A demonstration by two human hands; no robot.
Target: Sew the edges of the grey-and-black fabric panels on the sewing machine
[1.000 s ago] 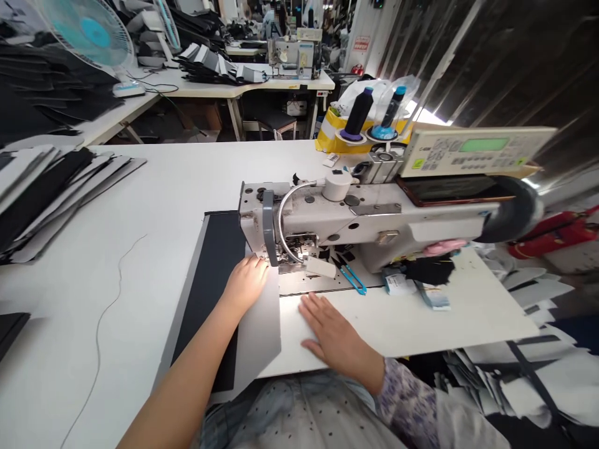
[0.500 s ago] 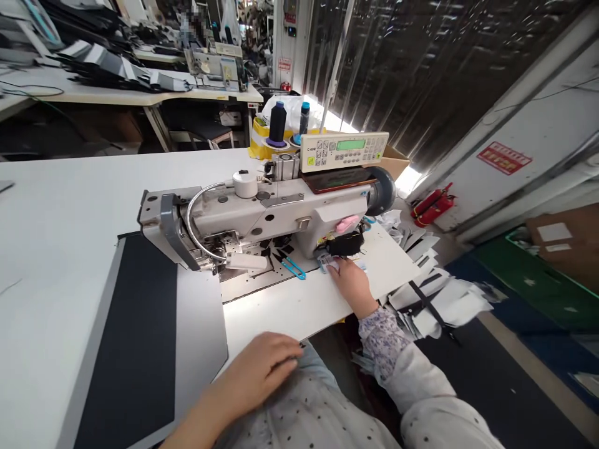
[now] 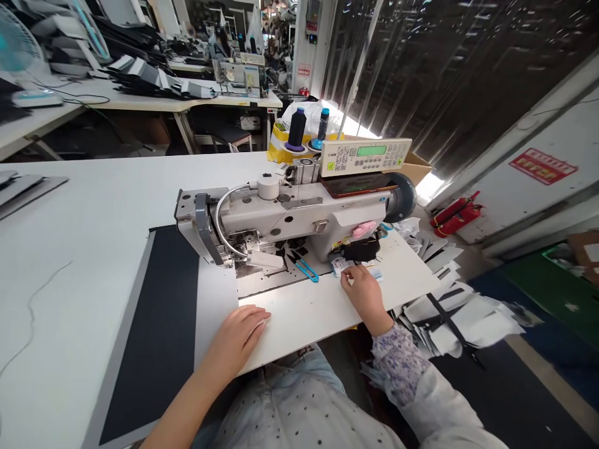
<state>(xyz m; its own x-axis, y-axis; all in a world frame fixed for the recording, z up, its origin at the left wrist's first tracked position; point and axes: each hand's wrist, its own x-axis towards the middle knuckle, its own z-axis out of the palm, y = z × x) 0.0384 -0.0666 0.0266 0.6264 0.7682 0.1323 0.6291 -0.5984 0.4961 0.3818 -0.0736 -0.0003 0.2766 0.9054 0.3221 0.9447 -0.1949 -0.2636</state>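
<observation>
My left hand (image 3: 239, 333) lies with its fingers stretched out at the right edge of a flat grey panel with a black strip (image 3: 154, 337), partly over the white table. Farther right, my right hand (image 3: 364, 294) has its thumb and fingertips pressed together; whatever they may hold is too small to make out. Just behind those fingertips is a small printed packet (image 3: 340, 267), below a black fabric bundle (image 3: 362, 249) at the base of the sewing machine (image 3: 276, 215). Blue thread snips (image 3: 307, 270) rest beside black scraps on the machine bed.
A control panel (image 3: 365, 156) and a phone (image 3: 358, 184) sit atop the machine, with thread cones (image 3: 297, 130) behind. Cut pieces (image 3: 456, 318) are heaped beyond the table's right edge. Grey panels (image 3: 28, 190) lie at far left. A red fire extinguisher (image 3: 456, 214) stands by the wall.
My left hand has moved from my lap onto the table at the panel's edge. My right hand has drawn back slightly from the black bundle, its fingertips now together. The view has shifted left.
</observation>
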